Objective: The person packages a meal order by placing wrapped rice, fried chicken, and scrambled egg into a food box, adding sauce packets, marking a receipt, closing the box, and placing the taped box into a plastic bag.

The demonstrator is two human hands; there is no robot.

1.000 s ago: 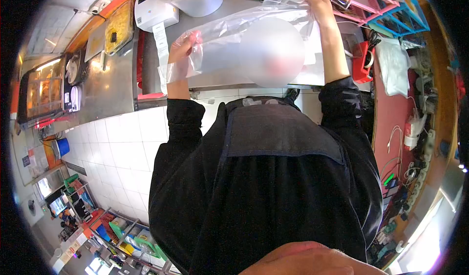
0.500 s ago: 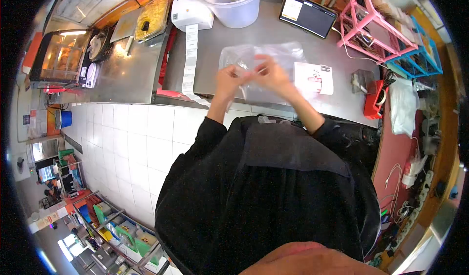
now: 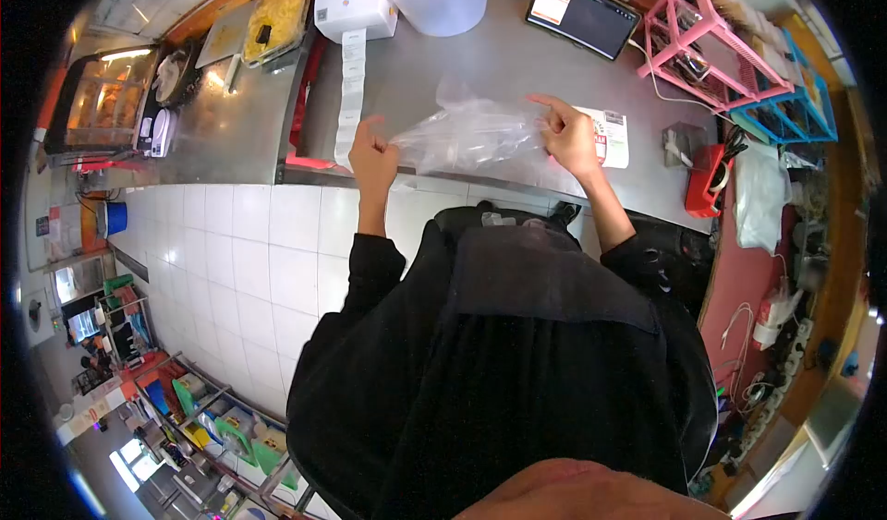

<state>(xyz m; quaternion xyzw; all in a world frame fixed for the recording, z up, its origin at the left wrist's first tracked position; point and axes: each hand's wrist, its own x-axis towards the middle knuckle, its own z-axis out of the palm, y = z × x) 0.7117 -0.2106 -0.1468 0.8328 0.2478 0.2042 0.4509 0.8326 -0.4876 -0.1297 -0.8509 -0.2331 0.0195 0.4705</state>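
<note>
A clear plastic bag is stretched sideways between my two hands, above the front part of the steel counter. My left hand pinches its left end between thumb and fingers. At the other end, my right hand grips the bag with the index finger pointing out. Just behind my right hand lies a white printed packet with red markings, partly covered by that hand. A long strip of printed labels runs down the counter close to my left hand.
A white label printer and a translucent tub stand at the back. Right of them are a tablet, a pink rack and a red tape dispenser. A tray of yellow food sits far left.
My hands were close together over the bag and have moved apart, left hand leftward and right hand rightward. The bag is now lifted and pulled out between them.
</note>
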